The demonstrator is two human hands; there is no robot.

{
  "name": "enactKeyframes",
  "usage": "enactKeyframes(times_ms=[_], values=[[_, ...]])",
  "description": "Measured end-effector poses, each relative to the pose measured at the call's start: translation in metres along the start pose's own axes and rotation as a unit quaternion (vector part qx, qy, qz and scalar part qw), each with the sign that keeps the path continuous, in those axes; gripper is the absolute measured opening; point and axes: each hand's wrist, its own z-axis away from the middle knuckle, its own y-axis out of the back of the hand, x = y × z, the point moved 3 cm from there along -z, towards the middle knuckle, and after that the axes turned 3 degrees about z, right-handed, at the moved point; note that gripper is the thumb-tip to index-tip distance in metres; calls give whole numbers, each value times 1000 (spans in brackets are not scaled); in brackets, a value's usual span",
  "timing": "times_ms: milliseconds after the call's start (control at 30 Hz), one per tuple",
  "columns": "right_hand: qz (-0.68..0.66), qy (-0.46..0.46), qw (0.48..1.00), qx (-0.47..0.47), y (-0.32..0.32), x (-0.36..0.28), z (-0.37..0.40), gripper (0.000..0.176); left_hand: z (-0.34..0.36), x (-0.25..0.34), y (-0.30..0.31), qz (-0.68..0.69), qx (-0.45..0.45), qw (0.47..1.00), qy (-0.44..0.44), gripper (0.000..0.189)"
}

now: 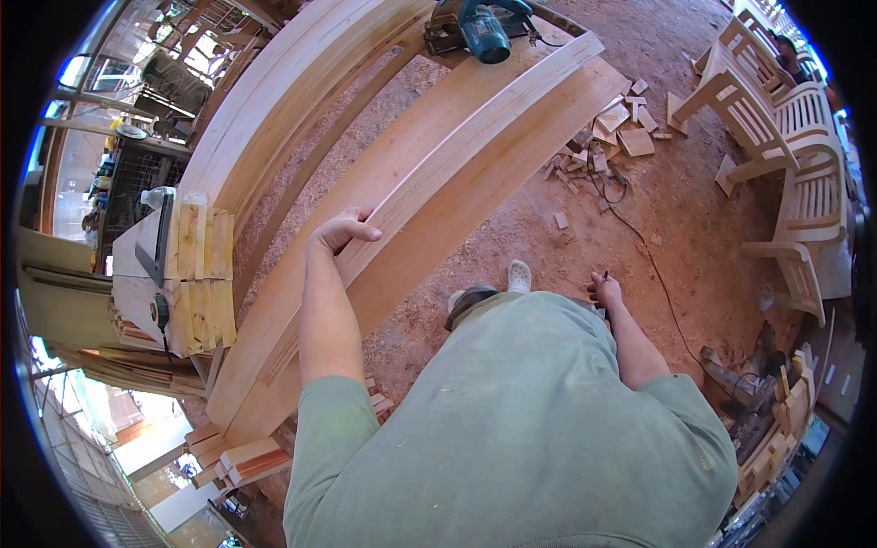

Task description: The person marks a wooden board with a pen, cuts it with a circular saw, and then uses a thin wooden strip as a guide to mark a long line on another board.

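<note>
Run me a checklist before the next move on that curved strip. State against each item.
1. Left hand on the curved strip, fingers on its edge: ok.
2. Strip lying along the wide board: ok; whether it is fixed there, cannot tell.
3. Right hand closed on a small dark thing, perhaps a pencil: cannot tell.
4. Circular saw at the far end of the boards, away from both hands: ok.
5. Cord loose across the floor near the right hand: not ok.
6. Offcuts scattered beside the board: not ok.
</note>
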Motion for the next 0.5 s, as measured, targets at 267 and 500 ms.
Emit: enactKeyframes(times_ms=[267, 500], values=[[-4, -2, 1000, -3, 0, 2, -3, 43, 1, 3, -3, 6, -10, 1000, -4, 90], [-16, 4, 1000, -1, 0, 0, 0, 43, 0, -1, 0, 5, -2, 1000, -3, 88]])
